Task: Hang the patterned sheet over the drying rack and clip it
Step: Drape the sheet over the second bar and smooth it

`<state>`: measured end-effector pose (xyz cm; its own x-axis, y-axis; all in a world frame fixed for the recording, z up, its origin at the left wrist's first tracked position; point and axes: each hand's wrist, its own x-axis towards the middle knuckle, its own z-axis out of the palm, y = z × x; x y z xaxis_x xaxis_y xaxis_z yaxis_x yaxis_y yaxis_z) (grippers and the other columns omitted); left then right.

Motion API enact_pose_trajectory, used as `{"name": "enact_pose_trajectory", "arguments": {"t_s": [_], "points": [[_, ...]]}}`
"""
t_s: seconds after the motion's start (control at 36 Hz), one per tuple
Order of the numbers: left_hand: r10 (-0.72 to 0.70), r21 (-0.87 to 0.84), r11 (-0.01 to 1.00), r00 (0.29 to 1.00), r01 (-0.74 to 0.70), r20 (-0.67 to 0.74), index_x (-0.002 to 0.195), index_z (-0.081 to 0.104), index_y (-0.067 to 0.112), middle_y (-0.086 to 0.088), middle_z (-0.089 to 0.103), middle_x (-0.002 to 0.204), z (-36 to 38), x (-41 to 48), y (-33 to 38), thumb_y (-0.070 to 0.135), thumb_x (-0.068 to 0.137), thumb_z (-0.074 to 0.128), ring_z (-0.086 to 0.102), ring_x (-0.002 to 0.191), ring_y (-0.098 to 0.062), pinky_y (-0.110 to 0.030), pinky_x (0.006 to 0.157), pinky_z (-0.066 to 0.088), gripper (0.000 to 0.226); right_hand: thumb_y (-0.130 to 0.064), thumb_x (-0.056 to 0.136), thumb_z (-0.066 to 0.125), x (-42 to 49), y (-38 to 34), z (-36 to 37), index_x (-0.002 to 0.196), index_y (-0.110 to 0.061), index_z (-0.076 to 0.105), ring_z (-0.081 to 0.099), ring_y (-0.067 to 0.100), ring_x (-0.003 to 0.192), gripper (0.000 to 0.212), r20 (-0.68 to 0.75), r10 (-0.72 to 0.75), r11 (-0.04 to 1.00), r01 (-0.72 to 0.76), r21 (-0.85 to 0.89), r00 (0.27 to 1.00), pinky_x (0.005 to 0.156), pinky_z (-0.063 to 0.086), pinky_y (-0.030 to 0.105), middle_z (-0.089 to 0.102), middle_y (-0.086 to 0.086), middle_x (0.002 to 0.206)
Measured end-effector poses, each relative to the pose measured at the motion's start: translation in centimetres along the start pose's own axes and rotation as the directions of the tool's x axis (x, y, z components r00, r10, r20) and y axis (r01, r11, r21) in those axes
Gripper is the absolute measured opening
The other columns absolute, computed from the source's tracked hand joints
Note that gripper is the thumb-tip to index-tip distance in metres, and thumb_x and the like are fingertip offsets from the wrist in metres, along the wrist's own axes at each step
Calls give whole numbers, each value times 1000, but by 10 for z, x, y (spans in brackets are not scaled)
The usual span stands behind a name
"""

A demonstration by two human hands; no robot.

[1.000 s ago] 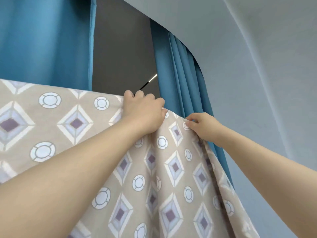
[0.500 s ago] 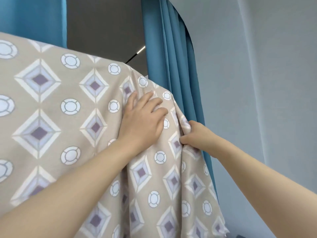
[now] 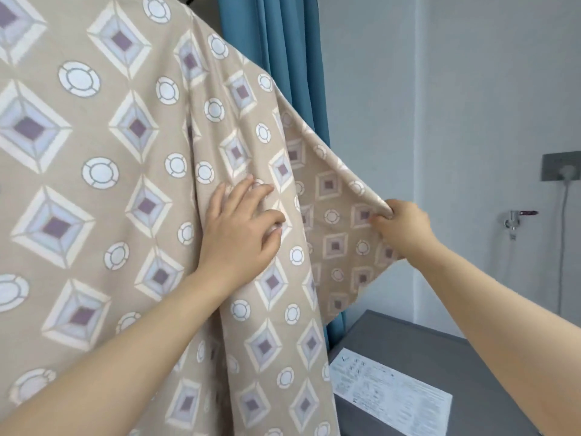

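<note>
- presently we find the patterned sheet (image 3: 103, 171) hanging from the top of the view downward, filling the left and centre; whatever carries it is covered by the cloth and we cannot make it out.
- the sheet is beige, printed with lilac diamonds and white rings, and falls in long vertical folds toward its right side.
- left hand (image 3: 239, 234): fingers spread and nearly straight, laid flat against the printed face at one of those folds. it presses on the cloth and clasps nothing.
- right hand (image 3: 404, 226): fingers and thumb curled tight on the sheet's right edge, pinching it. the edge is drawn out to the right, away from the hanging part, so the paler reverse side faces us.
- the two hands sit at about the same height, apart, with the lifted flap between them.
- a blue curtain (image 3: 283, 58) hangs behind the sheet, just beside its right folds, next to a pale wall (image 3: 408, 89).
- lower right: a grey flat top (image 3: 440, 350) bearing a white printed label (image 3: 390, 398); the sheet's lower part overlaps its left end in our view.
- far right on the wall: a grey socket plate (image 3: 559, 165) with a white plug and a cord running down, and a metal tap (image 3: 514, 217) below it.
</note>
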<state>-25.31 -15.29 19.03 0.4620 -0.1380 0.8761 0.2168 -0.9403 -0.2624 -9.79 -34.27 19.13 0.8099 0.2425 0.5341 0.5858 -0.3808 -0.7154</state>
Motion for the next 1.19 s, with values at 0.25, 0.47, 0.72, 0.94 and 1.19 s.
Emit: {"name": "enact_pose_trajectory", "arguments": {"t_s": [0.25, 0.47, 0.72, 0.94, 1.19], "points": [[-56, -82, 995, 998, 55, -9, 79, 71, 24, -4, 65, 112, 5, -24, 24, 34, 76, 46, 44, 122, -28, -40, 102, 20, 28, -37, 81, 65, -31, -15, -66, 86, -22, 52, 52, 3, 48, 20, -195, 150, 745, 19, 667, 969, 50, 42, 20, 53, -3, 68], [-160, -170, 969, 981, 177, 109, 106, 64, 20, 3, 67, 107, -4, -30, 62, 44, 75, 39, 57, 108, -25, -33, 88, 27, 47, -12, 86, 63, -60, -4, -64, 82, -11, 60, 61, 16, 61, 6, 100, 182, 694, -200, 691, 978, 63, 48, 28, 63, 2, 68], [9, -702, 617, 889, 356, 459, 145, 4, 34, 13, 13, 151, -41, -28, 120, 65, 67, 62, 30, 133, -8, -30, 106, 30, 102, -37, 97, 44, -72, -44, -91, 76, -19, 59, 60, 4, 46, 32, 132, 107, 538, -169, 826, 986, 50, 48, 14, 62, -8, 49], [-289, -842, 305, 885, 446, 364, 130, 40, 21, 7, 47, 118, -52, 2, 151, 22, 93, 49, 50, 96, 1, -15, 89, 42, 38, -17, 93, 54, -74, -35, -105, 101, -7, 55, 60, 24, 75, 14, 184, -103, 568, -94, 818, 978, 77, 49, 39, 60, 8, 80], [-250, -800, 431, 907, 417, 338, 111, 45, 32, 16, 49, 112, -66, 4, 170, 21, 90, 57, 52, 93, 4, -18, 86, 41, 26, -23, 91, 58, -69, -18, -128, 82, -11, 58, 47, 7, 43, 15, 177, 60, 124, -183, 975, 982, 43, 43, 16, 54, -3, 56]]}}
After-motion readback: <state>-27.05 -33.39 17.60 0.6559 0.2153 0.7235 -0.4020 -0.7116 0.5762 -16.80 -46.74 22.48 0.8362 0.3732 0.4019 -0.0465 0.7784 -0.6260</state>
